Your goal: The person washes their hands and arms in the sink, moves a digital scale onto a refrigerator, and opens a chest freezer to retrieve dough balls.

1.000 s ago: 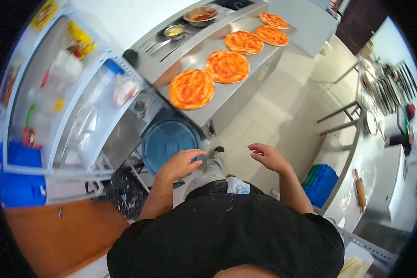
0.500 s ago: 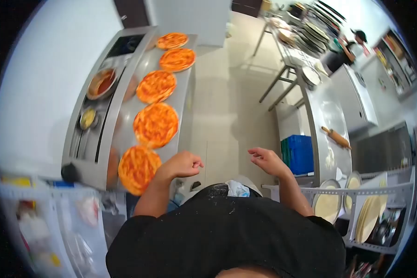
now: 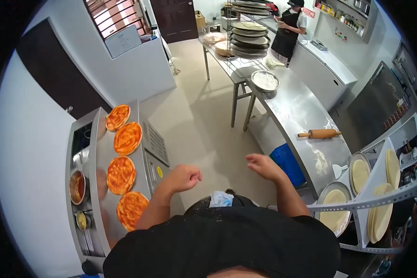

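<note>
at lower left, the person's left forearm (image 3: 155, 212) hides part of the nearest sauced round (image 3: 129, 208); the palm of the left grip (image 3: 184, 178) is out of view. right of centre, the table (image 3: 301, 116) covers part of the blue crate (image 3: 286, 162). the top edge crops the barred window (image 3: 116, 18). too small to tell: the whiteboard (image 3: 123, 41) marks and whatever the co-worker (image 3: 286, 39) holds, upper right. at lower right, a perforated rail (image 3: 352, 205) partly hides stacked pale rounds (image 3: 381, 220).

Bright, even light fills the room. Far beyond the left hand (image 3: 184, 178), a barred window (image 3: 118, 18) glows. Soft shadows cross the floor (image 3: 197, 118) between the hands; glare streaks the table (image 3: 289, 99) beyond the right hand (image 3: 264, 166). Lens distortion bows the outer edges.
</note>
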The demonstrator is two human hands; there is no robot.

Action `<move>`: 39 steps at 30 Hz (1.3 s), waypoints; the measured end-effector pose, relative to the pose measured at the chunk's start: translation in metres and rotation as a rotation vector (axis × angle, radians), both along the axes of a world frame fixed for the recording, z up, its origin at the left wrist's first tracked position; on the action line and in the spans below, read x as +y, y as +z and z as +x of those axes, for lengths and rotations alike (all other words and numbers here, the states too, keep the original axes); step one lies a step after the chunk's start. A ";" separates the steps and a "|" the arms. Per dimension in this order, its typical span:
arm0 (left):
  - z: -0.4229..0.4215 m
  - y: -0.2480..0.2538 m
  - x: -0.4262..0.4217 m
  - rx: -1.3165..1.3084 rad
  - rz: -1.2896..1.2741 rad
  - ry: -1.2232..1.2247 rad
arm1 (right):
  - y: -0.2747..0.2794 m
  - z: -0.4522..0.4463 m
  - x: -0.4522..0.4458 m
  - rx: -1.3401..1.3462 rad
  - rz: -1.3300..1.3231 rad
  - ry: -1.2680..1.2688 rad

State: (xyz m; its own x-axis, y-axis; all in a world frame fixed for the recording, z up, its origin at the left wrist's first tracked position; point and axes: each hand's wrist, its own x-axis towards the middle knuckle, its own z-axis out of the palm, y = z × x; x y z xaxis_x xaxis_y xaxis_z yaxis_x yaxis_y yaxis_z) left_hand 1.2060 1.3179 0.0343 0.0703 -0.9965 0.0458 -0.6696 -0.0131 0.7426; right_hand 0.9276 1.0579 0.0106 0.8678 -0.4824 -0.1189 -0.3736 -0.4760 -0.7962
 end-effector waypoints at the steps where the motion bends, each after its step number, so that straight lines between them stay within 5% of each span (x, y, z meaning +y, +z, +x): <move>1: 0.004 0.006 -0.018 0.002 0.005 -0.006 | 0.006 0.008 -0.012 -0.064 -0.040 -0.017; 5: 0.027 0.027 -0.088 -0.154 -0.062 -0.073 | 0.028 0.030 -0.051 -0.146 0.176 -0.101; 13: 0.087 -0.016 -0.151 0.066 -0.025 -0.175 | -0.008 0.084 -0.097 -0.282 0.418 -0.222; 20: 0.212 0.021 -0.195 -0.027 -0.120 -0.109 | -0.009 0.212 -0.136 -0.270 0.404 -0.157; 29: 0.370 -0.011 -0.188 0.133 -0.043 0.007 | 0.015 0.393 -0.163 -0.156 0.253 -0.032; 33: 0.421 -0.024 -0.186 0.242 0.287 0.108 | 0.010 0.430 -0.182 0.045 0.248 0.039; 36: 0.452 -0.039 -0.203 0.122 -0.184 0.140 | -0.011 0.457 -0.210 0.079 0.266 0.035; 39: 0.495 -0.046 -0.234 0.016 -0.183 0.069 | -0.025 0.499 -0.253 0.102 0.281 0.047</move>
State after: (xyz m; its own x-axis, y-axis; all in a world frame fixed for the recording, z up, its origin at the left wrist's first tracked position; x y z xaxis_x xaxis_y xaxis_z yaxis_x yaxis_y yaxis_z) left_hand 1.7008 1.0838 -0.0120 0.1400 -0.9645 0.2238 -0.6601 0.0775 0.7471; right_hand 1.4266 0.8052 -0.0140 0.8651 -0.3783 -0.3295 -0.4412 -0.2611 -0.8586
